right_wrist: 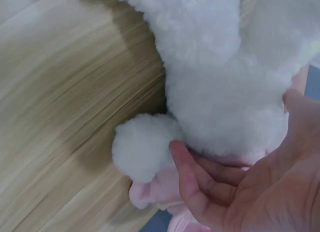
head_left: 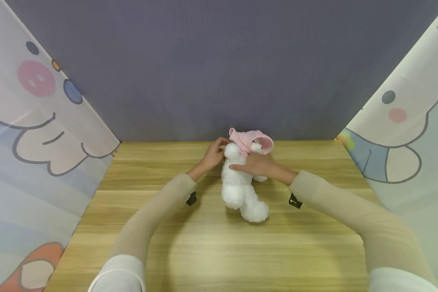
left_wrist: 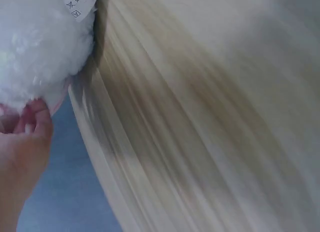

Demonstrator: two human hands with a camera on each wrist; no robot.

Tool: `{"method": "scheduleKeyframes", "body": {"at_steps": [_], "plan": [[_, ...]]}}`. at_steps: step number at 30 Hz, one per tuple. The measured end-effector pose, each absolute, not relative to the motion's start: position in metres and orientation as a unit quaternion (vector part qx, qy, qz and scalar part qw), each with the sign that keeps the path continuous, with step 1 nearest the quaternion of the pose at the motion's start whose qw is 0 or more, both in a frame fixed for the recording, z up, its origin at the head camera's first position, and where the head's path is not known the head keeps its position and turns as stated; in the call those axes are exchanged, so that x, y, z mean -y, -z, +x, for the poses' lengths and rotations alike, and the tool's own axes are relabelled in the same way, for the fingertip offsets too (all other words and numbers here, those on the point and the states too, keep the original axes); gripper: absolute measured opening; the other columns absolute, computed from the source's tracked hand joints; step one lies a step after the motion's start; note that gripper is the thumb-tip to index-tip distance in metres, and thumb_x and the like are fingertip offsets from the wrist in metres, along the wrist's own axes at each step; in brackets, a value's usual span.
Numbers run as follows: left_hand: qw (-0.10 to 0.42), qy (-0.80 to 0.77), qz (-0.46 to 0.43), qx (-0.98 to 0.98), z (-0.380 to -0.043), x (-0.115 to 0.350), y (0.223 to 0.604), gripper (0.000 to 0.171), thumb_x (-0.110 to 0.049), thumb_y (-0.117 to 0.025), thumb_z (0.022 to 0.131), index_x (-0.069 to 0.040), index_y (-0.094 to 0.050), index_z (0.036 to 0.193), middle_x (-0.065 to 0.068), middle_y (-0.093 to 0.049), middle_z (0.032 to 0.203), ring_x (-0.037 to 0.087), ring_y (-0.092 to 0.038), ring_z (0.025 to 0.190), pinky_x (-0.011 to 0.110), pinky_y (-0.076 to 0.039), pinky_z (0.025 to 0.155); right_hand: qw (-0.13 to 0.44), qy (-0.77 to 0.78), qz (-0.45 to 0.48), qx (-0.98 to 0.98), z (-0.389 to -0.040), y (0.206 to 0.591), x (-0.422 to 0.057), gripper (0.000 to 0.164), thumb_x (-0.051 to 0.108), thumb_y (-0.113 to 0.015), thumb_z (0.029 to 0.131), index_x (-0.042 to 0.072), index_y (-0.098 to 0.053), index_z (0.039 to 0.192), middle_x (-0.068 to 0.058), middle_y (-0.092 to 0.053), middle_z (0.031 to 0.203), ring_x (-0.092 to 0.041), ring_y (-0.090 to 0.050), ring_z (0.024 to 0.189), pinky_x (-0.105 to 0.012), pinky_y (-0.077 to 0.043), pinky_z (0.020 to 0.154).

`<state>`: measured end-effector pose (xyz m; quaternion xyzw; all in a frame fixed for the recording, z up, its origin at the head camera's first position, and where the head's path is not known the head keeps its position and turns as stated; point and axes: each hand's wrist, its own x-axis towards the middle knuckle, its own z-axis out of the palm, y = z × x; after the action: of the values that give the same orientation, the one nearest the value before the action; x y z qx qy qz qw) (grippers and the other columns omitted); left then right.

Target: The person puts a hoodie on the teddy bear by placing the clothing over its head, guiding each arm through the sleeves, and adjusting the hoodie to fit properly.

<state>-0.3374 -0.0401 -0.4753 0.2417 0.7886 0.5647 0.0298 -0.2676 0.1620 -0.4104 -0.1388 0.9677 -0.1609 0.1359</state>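
A white fluffy plush toy (head_left: 236, 178) lies near the table's far edge, legs toward the person. A small pink hooded garment (head_left: 246, 140) is bunched about its head end, the hood's opening facing right. My right hand (head_left: 260, 165) grips the toy's body from the right, thumb laid across it; in the right wrist view, curled fingers (right_wrist: 187, 179) press by a round white paw (right_wrist: 145, 147) and the pink sleeve. At the toy's upper left, my left hand (head_left: 213, 154) pinches the garment's edge; fur (left_wrist: 40, 46) partly hides those fingertips in the left wrist view.
The wood-grain table (head_left: 146, 227) ends at a dark grey panel (head_left: 219, 73) behind the toy. Curtains with cartoon figures hang on the left (head_left: 40, 134) and right (head_left: 405, 134). A printed label (left_wrist: 82, 2) sticks out from the toy's fur.
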Motion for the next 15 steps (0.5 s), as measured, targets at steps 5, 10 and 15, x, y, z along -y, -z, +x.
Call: {"method": "scheduleKeyframes", "body": {"at_steps": [5,10,15], "plan": [[-0.025,-0.503,0.262,-0.823,-0.347,0.032,0.476,0.036,0.014,-0.059,0.093,0.007,-0.057,0.129,0.025,-0.061,0.126,0.035,-0.062,0.113,0.039,-0.055,0.089,0.148,0.148,-0.130,-0.969,-0.270,0.406,-0.156,0.063,0.075,-0.054,0.088,0.016,-0.059,0.070,0.005,-0.042,0.061,-0.015,-0.047,0.056,-0.031,-0.037,0.050],[-0.039,-0.415,0.306,-0.856,-0.349,0.035,0.467,0.028,0.002,-0.052,0.103,0.002,-0.061,0.130,0.020,-0.062,0.125,0.032,-0.059,0.114,0.040,-0.051,0.094,0.138,0.137,-0.117,-0.974,-0.274,0.405,-0.156,0.068,0.076,-0.046,0.091,0.013,-0.059,0.070,0.002,-0.046,0.062,-0.015,-0.046,0.056,-0.033,-0.035,0.051],[-0.021,-0.327,0.362,-0.873,-0.345,0.042,0.457,0.026,-0.005,-0.053,0.105,0.000,-0.063,0.128,0.018,-0.068,0.120,0.029,-0.064,0.110,0.040,-0.051,0.096,0.111,0.088,-0.090,-0.986,-0.282,0.409,-0.155,0.067,0.065,-0.034,0.101,0.012,-0.074,0.092,-0.011,-0.068,0.089,-0.028,-0.065,0.079,-0.049,-0.052,0.067]]}}
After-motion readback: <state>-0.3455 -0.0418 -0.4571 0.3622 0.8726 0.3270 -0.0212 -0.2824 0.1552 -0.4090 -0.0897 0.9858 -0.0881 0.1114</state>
